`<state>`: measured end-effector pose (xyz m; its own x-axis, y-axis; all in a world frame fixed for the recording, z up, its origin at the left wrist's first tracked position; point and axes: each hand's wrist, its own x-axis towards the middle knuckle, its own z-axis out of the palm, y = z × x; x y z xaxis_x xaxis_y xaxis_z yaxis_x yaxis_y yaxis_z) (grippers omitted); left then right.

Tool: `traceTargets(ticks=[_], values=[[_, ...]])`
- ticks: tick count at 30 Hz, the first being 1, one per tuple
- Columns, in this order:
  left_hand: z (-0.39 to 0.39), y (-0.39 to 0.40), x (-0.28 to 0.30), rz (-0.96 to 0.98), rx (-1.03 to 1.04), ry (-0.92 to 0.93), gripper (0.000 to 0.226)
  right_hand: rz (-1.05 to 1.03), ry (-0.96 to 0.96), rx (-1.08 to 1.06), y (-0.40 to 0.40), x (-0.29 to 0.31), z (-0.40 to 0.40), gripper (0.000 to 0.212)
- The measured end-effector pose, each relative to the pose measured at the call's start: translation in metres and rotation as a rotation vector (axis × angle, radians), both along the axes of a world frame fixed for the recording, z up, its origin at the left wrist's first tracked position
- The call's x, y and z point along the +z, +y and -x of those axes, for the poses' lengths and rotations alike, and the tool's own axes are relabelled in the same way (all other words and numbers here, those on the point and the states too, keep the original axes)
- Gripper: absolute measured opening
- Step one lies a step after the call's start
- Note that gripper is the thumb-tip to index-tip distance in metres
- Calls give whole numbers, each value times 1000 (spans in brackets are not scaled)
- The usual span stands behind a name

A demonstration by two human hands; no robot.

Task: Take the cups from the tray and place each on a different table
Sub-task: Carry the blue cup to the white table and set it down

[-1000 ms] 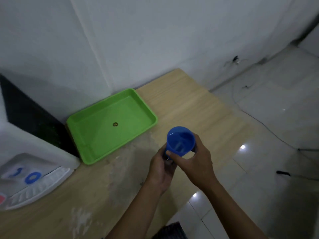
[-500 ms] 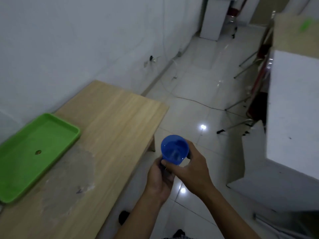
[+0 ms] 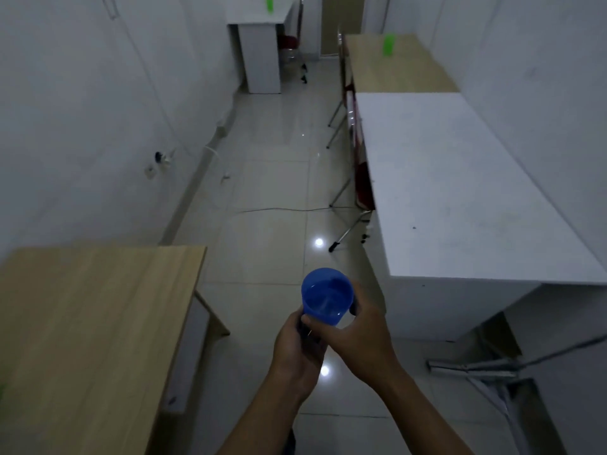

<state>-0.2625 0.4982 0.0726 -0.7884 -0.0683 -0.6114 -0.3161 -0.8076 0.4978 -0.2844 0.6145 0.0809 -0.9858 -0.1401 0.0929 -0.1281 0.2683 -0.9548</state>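
Note:
I hold a blue cup (image 3: 326, 295) upright over the tiled floor, between two tables. My left hand (image 3: 299, 353) grips its lower part from below and my right hand (image 3: 359, 336) wraps its right side. A green cup (image 3: 388, 44) stands on the far wooden table (image 3: 391, 73) at the right. Another green cup (image 3: 269, 4) stands on the white table (image 3: 259, 14) at the far end. The tray is out of view.
A wooden table (image 3: 92, 323) is at my lower left. A long white table (image 3: 460, 192) runs along the right wall. A cable (image 3: 285, 210) crosses the floor, and folding legs (image 3: 348, 231) stick out from under the white table.
The view has swung right, away from the green tray and down the room. The tray has left the frame. Both hands keep the blue cup held the same way.

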Motion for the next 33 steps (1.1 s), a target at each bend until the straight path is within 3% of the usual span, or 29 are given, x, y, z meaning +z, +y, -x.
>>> traceTargets(ticks=[18, 33], values=[[235, 11, 0, -43, -296, -9, 29, -31, -20, -300, 12, 6, 196, 79], [395, 13, -18, 21, -338, -9, 32, -12, -21, -350, 10, -10, 353, 67]])
